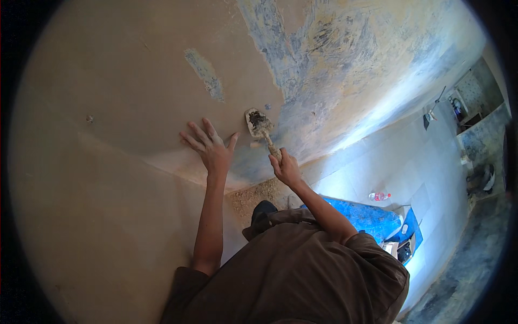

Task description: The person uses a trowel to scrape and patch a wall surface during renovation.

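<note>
Containers: two were noted, both to the lower right of the trowel [259,123]. The first was one clear bottle [380,196] with red on it, lying on the floor [402,154]; its contents could not be made out. The second, farther from the trowel, was one open box [397,250] beside a blue sheet [359,215]; it held dark matter that could not be identified. One small white item [404,229] lay near the box.

Count of tools in hand: one. The trowel was at the wall [135,65], blade upward, with dark residue at the middle of its pale, crusted face. Whether the blade touched the wall could not be determined.

Count of hands: two. The right hand [287,170], at the lower end of the trowel, had its fingers clamped around the handle. The left hand [213,153], left of and slightly below the trowel blade, held nothing; its fingers were spread apart at the wall, contact not confirmed.

Wall surface: one isolated narrow rough patch [205,75] was recorded to the upper left of the trowel, and one large mottled area [345,65] to its upper right. Below the trowel lay one spread of tan loose material [252,201], with one dark shoe [263,209] at its edge.
</note>
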`<action>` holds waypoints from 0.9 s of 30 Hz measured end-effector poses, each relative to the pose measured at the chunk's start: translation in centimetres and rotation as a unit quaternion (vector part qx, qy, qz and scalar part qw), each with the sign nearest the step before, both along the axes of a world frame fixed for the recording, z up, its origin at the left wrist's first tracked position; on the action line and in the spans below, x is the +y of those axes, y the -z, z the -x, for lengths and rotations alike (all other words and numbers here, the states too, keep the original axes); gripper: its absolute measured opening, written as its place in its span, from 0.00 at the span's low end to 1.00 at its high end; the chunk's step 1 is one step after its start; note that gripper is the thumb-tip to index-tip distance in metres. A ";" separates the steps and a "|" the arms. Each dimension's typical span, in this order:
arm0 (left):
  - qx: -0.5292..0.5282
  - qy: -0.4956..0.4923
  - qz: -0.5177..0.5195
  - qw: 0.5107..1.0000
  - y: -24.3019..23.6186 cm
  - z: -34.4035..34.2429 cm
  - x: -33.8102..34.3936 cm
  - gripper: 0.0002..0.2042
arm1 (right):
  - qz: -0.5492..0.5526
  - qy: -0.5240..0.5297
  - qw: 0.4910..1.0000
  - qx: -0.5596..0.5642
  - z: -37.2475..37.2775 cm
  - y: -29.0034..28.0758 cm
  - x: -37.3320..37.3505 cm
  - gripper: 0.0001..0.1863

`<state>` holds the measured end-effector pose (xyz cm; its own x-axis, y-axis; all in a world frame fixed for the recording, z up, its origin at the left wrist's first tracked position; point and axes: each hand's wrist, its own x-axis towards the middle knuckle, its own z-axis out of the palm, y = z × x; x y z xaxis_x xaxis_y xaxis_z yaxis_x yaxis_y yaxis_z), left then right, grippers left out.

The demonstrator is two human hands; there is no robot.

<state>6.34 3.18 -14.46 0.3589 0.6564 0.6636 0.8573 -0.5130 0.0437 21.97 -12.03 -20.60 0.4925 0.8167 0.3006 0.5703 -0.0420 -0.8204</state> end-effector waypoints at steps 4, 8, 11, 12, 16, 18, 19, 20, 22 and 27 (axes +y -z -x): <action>0.010 -0.004 -0.015 1.000 0.0 -0.2 0.2 0.53 | -0.019 0.017 0.999 -0.022 -0.7 4.8 -1.9 0.15; 0.010 0.005 -0.021 1.000 0.5 0.2 0.0 0.53 | 0.035 0.042 0.997 -0.050 -2.6 7.3 -4.0 0.16; 0.009 0.005 -0.007 1.000 0.4 0.2 0.1 0.53 | 0.064 0.048 0.996 -0.034 -3.0 7.4 -4.1 0.16; 0.009 0.007 -0.007 1.000 0.3 0.0 0.2 0.53 | 0.049 0.047 0.996 -0.049 -3.0 7.4 -3.9 0.16; -0.007 0.014 -0.007 1.000 0.3 -0.2 0.3 0.53 | 0.060 0.036 0.996 -0.053 -3.3 8.8 -4.2 0.17; -0.012 0.018 -0.011 1.000 0.3 -0.2 0.4 0.53 | 0.075 0.038 0.996 -0.035 -3.1 9.2 -4.4 0.18; -0.005 0.016 -0.008 1.000 0.3 0.0 0.2 0.53 | 0.093 0.038 0.995 -0.016 -3.0 9.2 -4.4 0.18; 0.001 0.015 -0.004 1.000 0.3 0.1 0.1 0.53 | 0.092 0.038 0.995 -0.016 -2.9 9.1 -4.3 0.18; 0.001 0.012 -0.007 1.000 0.2 0.0 0.2 0.53 | 0.077 0.049 0.996 -0.025 -2.6 9.0 -4.0 0.18; -0.023 0.019 -0.021 0.999 0.4 -0.1 0.4 0.52 | 0.069 0.042 0.997 -0.013 -2.0 9.3 -3.7 0.18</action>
<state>6.46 3.55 -14.87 0.3512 0.6139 0.7069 0.8348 -0.5472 0.0604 23.92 -15.77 -29.86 0.5544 0.8071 0.2028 0.5814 -0.2013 -0.7883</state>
